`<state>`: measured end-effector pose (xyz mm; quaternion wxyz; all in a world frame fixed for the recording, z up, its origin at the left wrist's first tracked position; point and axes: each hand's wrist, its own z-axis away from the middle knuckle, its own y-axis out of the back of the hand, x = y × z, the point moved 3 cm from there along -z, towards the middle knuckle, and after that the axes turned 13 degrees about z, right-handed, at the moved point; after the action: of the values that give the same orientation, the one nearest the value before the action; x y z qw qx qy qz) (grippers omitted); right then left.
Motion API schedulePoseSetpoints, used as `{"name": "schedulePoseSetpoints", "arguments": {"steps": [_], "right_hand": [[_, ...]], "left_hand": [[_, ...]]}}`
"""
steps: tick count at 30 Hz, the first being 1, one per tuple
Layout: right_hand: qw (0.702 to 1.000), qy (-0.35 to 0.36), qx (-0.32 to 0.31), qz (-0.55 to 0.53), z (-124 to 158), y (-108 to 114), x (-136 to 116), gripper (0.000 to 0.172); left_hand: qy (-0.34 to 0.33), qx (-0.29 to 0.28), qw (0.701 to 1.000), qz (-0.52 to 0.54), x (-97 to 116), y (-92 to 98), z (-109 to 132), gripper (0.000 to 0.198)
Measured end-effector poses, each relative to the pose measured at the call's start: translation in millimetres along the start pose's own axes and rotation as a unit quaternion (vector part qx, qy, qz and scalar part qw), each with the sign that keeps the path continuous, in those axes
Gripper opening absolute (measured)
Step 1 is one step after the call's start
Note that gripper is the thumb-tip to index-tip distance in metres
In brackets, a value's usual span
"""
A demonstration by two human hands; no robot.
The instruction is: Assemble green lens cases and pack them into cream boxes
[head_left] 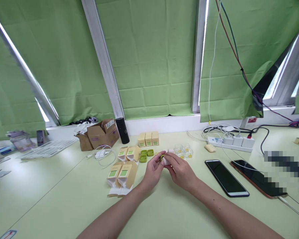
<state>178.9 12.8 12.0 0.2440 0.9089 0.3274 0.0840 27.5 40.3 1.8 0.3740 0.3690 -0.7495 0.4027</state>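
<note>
Over the tabletop (164, 212), the left hand (153, 172) and right hand (181, 171) have their grip closed on a small green-and-white piece (165, 162), near green cups (143, 158). Print on the tan cartons (132, 168) and on the white label (110, 124) of the cardboard box (102, 135) is too small to read.

The small white-and-green object (165, 162) is mostly hidden by the left hand (153, 171) and right hand (183, 171). Both forearms (114, 214) are cut off by the bottom edge. The brown-edged phone (254, 177) is partly masked by pixelation. Print on the tan boxes (128, 171) cannot be read.
</note>
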Motion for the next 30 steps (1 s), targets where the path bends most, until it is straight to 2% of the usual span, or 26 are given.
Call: {"name": "schedulePoseSetpoints", "arguments": {"steps": [8,15,23,30], "right_hand": [[1.0,0.009,-0.006,0.009,-3,0,0,0.04],[1.0,0.01,-0.008,0.023,-3,0,-1,0.045],[0.999,0.016,-0.003,0.037,-1,-2,-2,0.046],[1.0,0.002,-0.011,0.025,3,-6,1,0.043]], "left_hand": [[0.0,0.058,0.997,0.047,-5,-3.3,-1,0.053],[0.01,0.083,0.995,0.059,-6,-7.0,-1,0.054],[0.009,0.074,0.996,0.049,-1,-10.3,3,0.053],[0.013,0.01,0.998,0.054,-5,-6.0,5,0.066]]}}
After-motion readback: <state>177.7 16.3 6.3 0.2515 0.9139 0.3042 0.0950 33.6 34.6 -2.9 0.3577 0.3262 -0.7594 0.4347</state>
